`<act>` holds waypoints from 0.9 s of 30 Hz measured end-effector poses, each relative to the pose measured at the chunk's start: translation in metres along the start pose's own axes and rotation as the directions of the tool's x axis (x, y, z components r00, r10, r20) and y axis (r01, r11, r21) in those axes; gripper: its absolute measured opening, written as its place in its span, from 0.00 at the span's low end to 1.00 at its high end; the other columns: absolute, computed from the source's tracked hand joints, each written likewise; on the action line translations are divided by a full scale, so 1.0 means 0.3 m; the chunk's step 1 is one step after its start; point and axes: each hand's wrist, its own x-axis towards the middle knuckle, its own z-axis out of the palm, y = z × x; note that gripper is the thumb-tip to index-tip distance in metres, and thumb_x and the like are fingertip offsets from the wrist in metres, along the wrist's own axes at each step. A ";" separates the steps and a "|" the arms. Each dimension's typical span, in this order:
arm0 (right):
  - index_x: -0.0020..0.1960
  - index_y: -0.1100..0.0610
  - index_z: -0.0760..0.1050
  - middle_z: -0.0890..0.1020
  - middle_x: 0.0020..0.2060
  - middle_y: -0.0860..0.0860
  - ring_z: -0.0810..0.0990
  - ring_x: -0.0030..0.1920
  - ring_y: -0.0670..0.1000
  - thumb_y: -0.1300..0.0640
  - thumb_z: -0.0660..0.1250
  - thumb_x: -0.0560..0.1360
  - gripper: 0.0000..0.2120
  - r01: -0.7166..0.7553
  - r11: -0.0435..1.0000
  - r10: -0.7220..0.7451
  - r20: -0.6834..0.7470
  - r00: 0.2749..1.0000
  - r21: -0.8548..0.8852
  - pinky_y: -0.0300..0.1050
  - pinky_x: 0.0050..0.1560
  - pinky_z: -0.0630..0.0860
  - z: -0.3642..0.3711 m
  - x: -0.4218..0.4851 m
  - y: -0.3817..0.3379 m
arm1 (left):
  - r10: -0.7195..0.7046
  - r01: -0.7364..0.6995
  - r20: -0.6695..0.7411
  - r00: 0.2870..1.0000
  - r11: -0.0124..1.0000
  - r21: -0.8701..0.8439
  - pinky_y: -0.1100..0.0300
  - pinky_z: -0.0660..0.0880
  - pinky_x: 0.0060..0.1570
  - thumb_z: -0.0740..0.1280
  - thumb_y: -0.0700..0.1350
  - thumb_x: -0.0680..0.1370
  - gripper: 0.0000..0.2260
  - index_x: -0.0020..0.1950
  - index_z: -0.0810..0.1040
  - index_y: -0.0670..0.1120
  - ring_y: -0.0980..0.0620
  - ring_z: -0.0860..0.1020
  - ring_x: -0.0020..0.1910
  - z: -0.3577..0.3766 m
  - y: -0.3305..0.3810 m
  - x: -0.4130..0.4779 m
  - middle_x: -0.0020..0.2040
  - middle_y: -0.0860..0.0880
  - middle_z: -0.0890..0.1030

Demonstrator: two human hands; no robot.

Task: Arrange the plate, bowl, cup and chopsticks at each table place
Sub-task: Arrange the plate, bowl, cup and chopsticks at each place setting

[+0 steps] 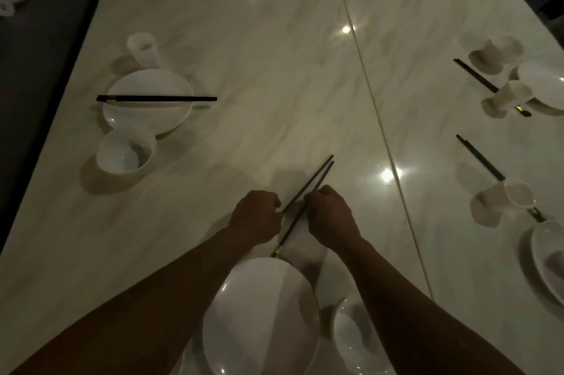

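A pair of dark chopsticks (317, 174) lies on the pale marble table (259, 54), tips spread and pointing away to the upper right. My left hand (254, 217) pinches one stick at its middle. My right hand (331, 216) grips the other beside it. Their gold-banded ends reach the rim of a white plate (259, 319) just below my hands. A white bowl (354, 338) stands to the right of that plate.
At the left a place has a plate (146, 118) with chopsticks (155, 98) across it, a bowl (125, 154) and a cup (143, 49). Along the right edge lie several chopstick pairs, cups (512, 96) and plates (546, 258). A seam (366, 90) divides the tabletop.
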 end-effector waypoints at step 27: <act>0.52 0.59 0.76 0.85 0.42 0.55 0.86 0.43 0.52 0.59 0.68 0.77 0.06 -0.331 0.454 0.576 0.010 0.817 0.827 0.49 0.42 0.84 -0.209 0.001 -0.162 | -0.306 0.207 -0.109 0.946 0.828 -0.521 0.52 0.83 0.41 0.74 0.41 0.71 0.12 0.51 0.78 0.50 0.51 0.83 0.39 -0.218 -0.144 -0.209 0.41 0.50 0.82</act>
